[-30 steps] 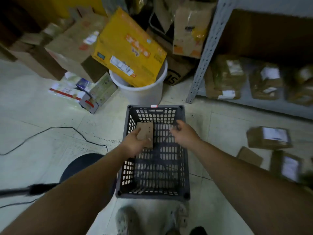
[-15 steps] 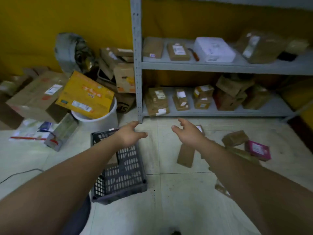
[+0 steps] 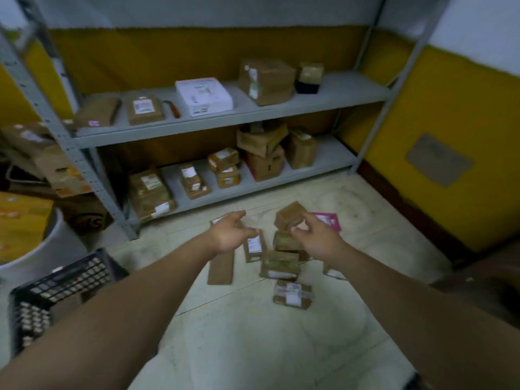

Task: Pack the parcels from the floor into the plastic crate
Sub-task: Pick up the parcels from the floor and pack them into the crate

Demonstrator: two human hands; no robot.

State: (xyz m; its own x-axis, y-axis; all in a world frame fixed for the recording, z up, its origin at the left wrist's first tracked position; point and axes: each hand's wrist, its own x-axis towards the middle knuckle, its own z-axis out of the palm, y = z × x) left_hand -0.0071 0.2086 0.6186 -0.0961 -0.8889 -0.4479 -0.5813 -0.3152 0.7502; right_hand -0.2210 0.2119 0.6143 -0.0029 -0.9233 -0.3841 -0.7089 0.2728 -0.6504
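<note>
Both hands reach out over a cluster of brown parcels (image 3: 280,264) lying on the floor (image 3: 253,339) in front of the grey shelf (image 3: 332,92). The left hand (image 3: 230,235) is spread with relaxed fingers and holds nothing. The right hand (image 3: 315,237), fingers loosely curled, is likewise empty, near a pink packet (image 3: 329,220). The black plastic crate (image 3: 64,280) stands on the floor at lower left, well apart from the cluster, beside a white bucket (image 3: 42,249).
</note>
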